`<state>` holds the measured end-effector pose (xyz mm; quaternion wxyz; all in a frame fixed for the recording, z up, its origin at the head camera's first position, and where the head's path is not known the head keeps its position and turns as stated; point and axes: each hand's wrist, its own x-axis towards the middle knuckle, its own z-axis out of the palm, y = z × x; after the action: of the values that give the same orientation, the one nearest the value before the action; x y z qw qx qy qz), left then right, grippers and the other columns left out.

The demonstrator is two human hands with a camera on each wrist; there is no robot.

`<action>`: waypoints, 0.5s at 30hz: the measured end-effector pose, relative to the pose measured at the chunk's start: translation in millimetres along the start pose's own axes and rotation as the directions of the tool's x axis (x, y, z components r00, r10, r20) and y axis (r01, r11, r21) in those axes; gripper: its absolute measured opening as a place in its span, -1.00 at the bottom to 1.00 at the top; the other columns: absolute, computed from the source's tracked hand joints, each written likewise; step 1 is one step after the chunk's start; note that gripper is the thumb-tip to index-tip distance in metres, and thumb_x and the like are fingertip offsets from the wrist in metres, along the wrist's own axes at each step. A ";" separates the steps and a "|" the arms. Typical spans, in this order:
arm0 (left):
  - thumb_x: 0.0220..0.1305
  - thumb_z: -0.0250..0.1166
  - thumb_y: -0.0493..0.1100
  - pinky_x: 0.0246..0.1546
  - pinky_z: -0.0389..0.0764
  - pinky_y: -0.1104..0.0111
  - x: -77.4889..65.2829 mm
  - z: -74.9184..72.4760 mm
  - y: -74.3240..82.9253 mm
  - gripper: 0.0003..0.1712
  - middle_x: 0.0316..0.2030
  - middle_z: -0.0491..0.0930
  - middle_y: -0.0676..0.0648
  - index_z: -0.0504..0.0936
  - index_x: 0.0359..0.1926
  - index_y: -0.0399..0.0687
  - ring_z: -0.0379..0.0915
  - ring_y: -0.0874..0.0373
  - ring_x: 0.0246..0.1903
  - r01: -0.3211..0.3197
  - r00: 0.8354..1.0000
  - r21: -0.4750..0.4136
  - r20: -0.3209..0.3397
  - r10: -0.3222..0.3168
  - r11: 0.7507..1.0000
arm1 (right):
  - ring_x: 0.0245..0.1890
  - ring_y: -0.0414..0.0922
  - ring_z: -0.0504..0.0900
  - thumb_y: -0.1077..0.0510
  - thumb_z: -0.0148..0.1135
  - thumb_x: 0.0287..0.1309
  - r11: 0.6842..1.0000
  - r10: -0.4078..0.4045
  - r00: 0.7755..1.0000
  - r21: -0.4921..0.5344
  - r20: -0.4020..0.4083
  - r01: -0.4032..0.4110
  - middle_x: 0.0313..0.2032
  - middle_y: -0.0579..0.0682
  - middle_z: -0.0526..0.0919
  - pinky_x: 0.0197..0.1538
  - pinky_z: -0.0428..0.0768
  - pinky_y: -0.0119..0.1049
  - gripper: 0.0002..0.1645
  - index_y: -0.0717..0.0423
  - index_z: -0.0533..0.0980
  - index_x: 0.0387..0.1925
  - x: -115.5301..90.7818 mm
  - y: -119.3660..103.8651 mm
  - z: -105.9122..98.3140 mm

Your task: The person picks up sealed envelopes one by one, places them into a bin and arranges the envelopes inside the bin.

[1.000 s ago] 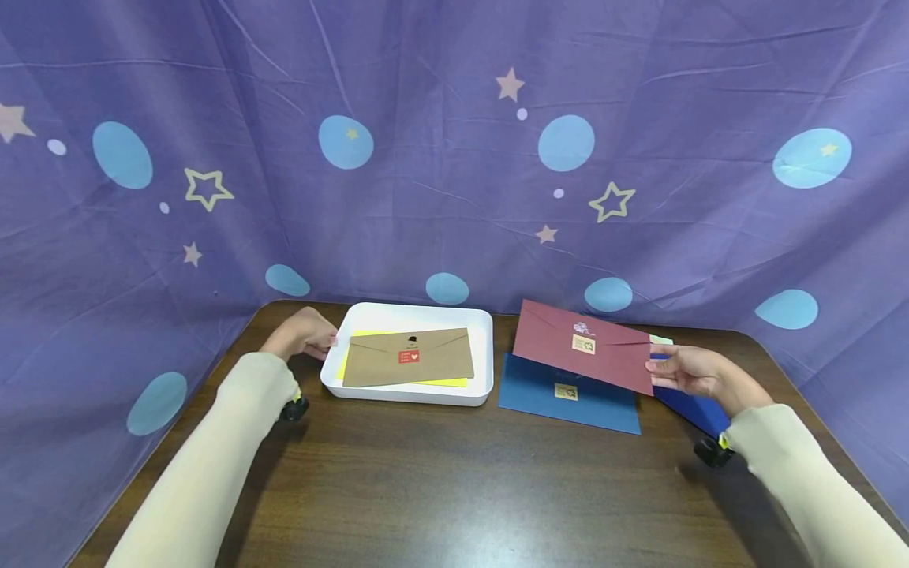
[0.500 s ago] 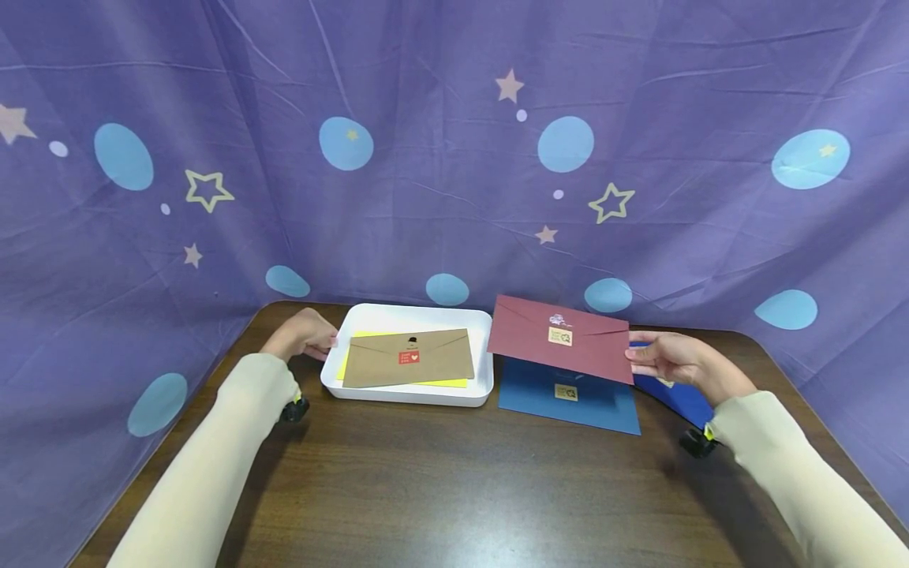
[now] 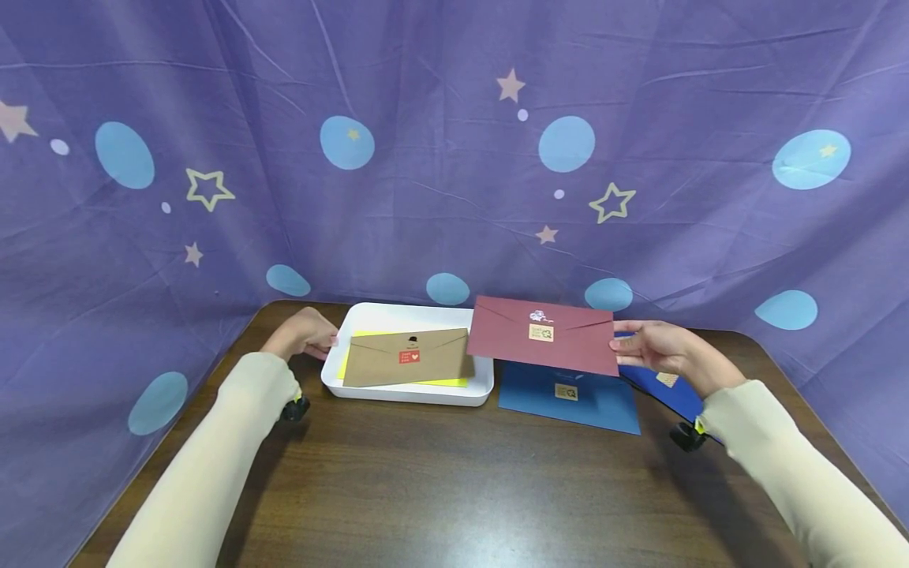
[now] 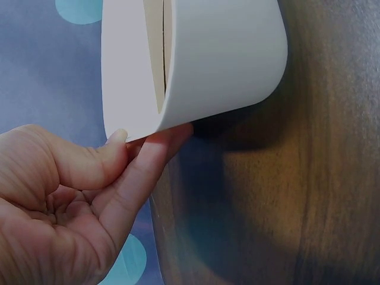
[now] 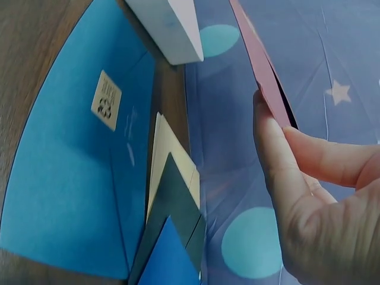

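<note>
My left hand (image 3: 305,334) pinches the left rim of a white tray (image 3: 412,395); the left wrist view shows thumb and fingers on its edge. Inside the tray a brown envelope (image 3: 383,364) with a red heart sticker lies over a yellow one (image 3: 447,383). My right hand (image 3: 656,347) pinches the right end of a dark red envelope (image 3: 497,327), held above the table. Its left end overlaps the tray's right side in the head view. Beneath it a teal-blue envelope (image 3: 600,410) lies on the table, partly covered from view.
Right of the teal-blue envelope lies a bright blue envelope (image 3: 685,398), partly behind the right hand. The right wrist view shows a dark green envelope (image 5: 172,208) and a cream one (image 5: 169,142) there too. A purple patterned curtain (image 3: 454,142) hangs behind the wooden table (image 3: 440,489).
My right hand has carried the dark red envelope leftward, from over the teal-blue envelope to the tray's right edge, levelling it somewhat. My left hand and the tray have stayed put.
</note>
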<state>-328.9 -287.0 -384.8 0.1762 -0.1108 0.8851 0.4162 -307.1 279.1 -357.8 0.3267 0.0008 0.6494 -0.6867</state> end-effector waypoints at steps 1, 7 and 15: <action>0.24 0.08 -0.55 -0.35 0.82 0.40 0.1 0.2 0.0 -0.78 -0.45 0.44 -0.03 0.53 -0.10 -0.49 0.51 0.26 -0.50 0.000 1.000 -0.002 -0.001 0.000 1.000 | -0.16 -0.22 0.76 0.43 -0.07 0.48 1.000 -0.002 1.000 0.004 0.003 0.002 -0.18 -0.10 0.74 0.03 0.79 -0.34 -0.51 0.23 0.17 0.35 0.2 -1.2 2.2; 0.21 0.08 -0.57 -0.38 0.81 0.41 -0.8 0.5 0.0 -0.84 -0.49 0.44 0.00 0.53 -0.23 -0.40 0.50 0.27 -0.52 -0.006 1.000 -0.011 0.005 0.006 1.000 | -0.17 -0.21 0.76 0.43 -0.06 0.47 1.000 -0.014 1.000 -0.011 0.013 0.014 -0.19 -0.09 0.75 0.02 0.79 -0.37 -0.55 0.21 0.22 0.31 3.3 -6.2 14.0; 0.23 0.08 -0.56 -0.37 0.81 0.41 0.3 -0.6 -0.1 -0.83 -0.50 0.44 0.01 0.53 -0.19 -0.42 0.49 0.27 -0.51 -0.005 1.000 -0.008 0.010 0.005 1.000 | -0.15 -0.26 0.75 0.41 -0.06 0.48 0.996 -0.037 0.999 -0.079 0.013 0.038 -0.17 -0.15 0.73 0.03 0.77 -0.41 -0.20 0.38 -0.18 0.56 9.9 -12.5 29.9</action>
<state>-329.2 -287.5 -384.6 0.1793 -0.1073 0.8827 0.4209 -307.8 247.3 -346.2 0.3172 -0.0284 0.6739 -0.6666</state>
